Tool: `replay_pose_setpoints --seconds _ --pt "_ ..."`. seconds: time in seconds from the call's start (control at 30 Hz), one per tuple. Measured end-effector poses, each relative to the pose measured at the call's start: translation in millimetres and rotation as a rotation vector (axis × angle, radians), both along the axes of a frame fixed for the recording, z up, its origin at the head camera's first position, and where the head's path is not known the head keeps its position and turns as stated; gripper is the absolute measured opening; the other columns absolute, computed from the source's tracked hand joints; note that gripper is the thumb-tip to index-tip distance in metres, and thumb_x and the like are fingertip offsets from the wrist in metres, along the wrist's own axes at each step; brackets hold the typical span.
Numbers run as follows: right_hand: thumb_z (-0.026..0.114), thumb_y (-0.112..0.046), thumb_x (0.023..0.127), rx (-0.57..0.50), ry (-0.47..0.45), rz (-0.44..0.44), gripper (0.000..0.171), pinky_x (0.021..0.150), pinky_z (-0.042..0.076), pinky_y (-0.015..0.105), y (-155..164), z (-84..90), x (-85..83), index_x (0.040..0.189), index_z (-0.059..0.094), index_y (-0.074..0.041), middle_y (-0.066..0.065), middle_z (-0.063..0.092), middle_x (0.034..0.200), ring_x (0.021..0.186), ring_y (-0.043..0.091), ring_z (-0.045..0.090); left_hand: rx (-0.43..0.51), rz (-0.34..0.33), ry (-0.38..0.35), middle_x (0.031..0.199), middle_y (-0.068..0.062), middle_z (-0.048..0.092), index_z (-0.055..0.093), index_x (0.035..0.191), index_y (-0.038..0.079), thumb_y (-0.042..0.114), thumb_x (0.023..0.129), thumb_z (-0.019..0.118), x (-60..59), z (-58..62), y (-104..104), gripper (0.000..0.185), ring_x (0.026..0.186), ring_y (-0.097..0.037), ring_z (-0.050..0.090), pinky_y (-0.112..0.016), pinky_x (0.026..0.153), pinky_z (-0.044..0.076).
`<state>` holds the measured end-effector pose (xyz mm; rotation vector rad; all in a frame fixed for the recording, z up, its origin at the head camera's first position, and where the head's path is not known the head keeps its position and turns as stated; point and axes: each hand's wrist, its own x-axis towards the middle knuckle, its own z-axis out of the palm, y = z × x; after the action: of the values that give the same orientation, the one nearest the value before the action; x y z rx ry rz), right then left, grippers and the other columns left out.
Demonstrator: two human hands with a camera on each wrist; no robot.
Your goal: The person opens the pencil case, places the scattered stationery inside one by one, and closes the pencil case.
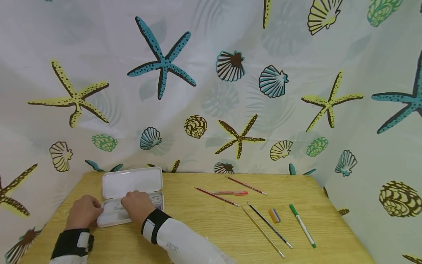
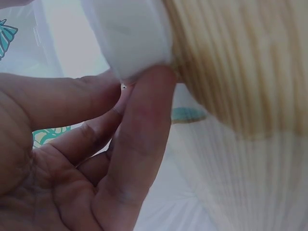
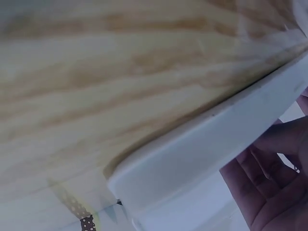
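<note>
A white pencil case (image 1: pixel 132 182) lies on the table with its lid raised at the back. My left hand (image 1: pixel 83 212) is at its front left corner; in the left wrist view, thumb and index finger pinch the white case edge (image 2: pixel 137 41). My right hand (image 1: pixel 136 206) is over the tray of the case. In the right wrist view the fingers (image 3: pixel 269 180) bend behind the case's front wall (image 3: pixel 202 149), and whether they hold something is hidden. Inside, on the right, a pale piece with markings (image 1: pixel 156 199) shows.
Right of the case lie two red pencils (image 1: pixel 217 197) (image 1: pixel 245 185), a red pen (image 1: pixel 230 193), a gold pencil (image 1: pixel 263 231), a dark pencil (image 1: pixel 269 224), an orange and blue eraser (image 1: pixel 274 215) and a green-capped marker (image 1: pixel 302 225). A patterned curtain (image 1: pixel 204 99) surrounds the table.
</note>
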<state>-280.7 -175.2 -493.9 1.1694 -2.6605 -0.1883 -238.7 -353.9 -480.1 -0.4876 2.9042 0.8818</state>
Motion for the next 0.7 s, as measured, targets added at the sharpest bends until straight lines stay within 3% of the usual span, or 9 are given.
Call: replay_pose_setpoints --seconds 0.27,0.5,0.7 --pt "0.079 -0.025 0.092 -0.005 -0.008 -0.017 0.015 0.068 0.053 0.021 2.4 2.4 0.9 0.106 0.076 -0.032 -0.015 0.070 0.094 0.084 0.001 0.065 -0.017 -0.016 0.023 0.077 -0.017 0.063 0.067 0.090 -0.011 0.006 0.088 0.070 0.4 -1.4 -2.4 0.018 0.069 -0.027 0.059 -0.036 0.058 0.048" --pt "0.075 -0.022 0.095 -0.021 0.009 -0.040 0.009 0.062 0.052 0.020 18.2 30.2 5.1 0.099 0.075 -0.030 -0.014 0.069 0.088 0.078 0.001 0.064 -0.007 -0.025 0.043 0.078 -0.018 0.064 0.068 0.091 -0.012 0.006 0.088 0.070 1.5 0.8 -0.3 0.019 0.070 -0.029 0.059 -0.038 0.058 0.048" --pt "0.074 -0.014 0.095 -0.104 -0.038 -0.056 0.017 0.066 0.051 0.018 41.3 53.1 6.7 0.105 0.077 -0.027 -0.012 0.071 0.096 0.085 0.001 0.066 -0.017 -0.033 0.043 0.079 -0.018 0.064 0.067 0.090 -0.013 0.006 0.088 0.069 2.2 1.2 0.7 0.018 0.071 -0.029 0.059 -0.039 0.060 0.048"
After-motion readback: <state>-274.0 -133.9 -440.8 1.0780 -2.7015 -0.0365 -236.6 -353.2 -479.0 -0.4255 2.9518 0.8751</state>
